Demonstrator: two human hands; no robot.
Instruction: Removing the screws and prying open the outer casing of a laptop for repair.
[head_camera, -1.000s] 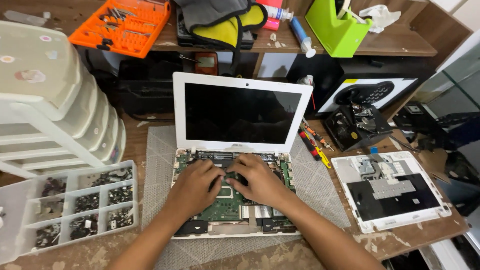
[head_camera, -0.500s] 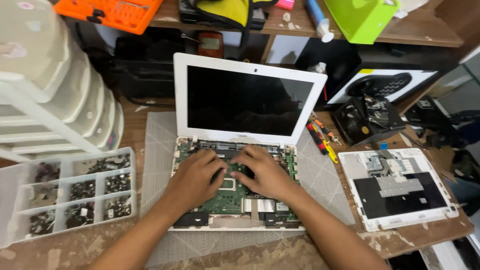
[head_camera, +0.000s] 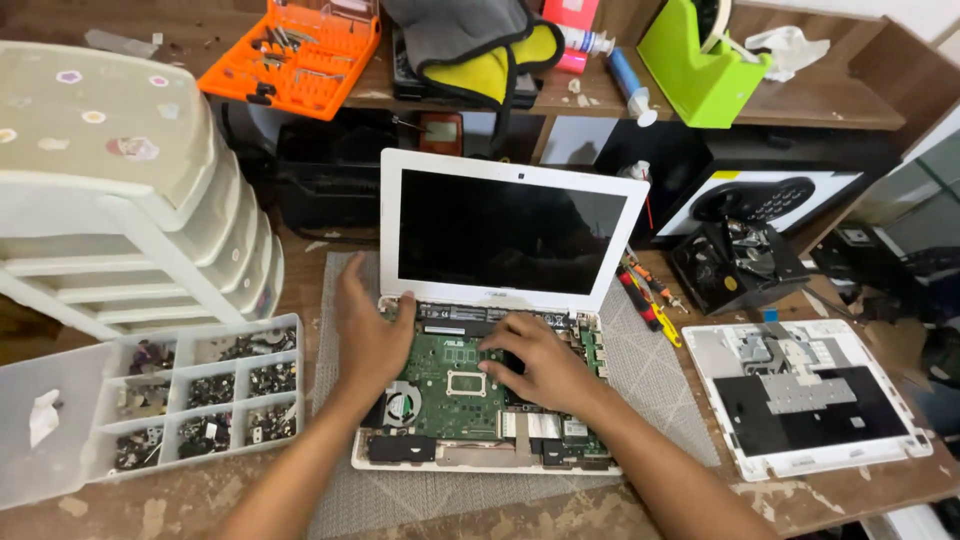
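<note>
Wooden counter (head_camera: 180, 500), scuffed, spread with a grey mat (head_camera: 650, 380). Centred on the mat, a white opened laptop (head_camera: 510, 235), screen upright and dark, base stripped bare to a green circuit board (head_camera: 455, 385). Left of it, a clear compartment box (head_camera: 150, 400) of small screws and parts; behind that, a white drawer tower (head_camera: 120, 200). To the right, the removed white keyboard cover (head_camera: 810, 395), lying face down. Left hand (head_camera: 370, 335) laid flat on the base's left edge by the hinge, fingers spread loosely and holding nothing. Right hand (head_camera: 535, 365) pressed onto the board's middle, fingers curled downward; whether anything sits pinched beneath, impossible to tell.
</note>
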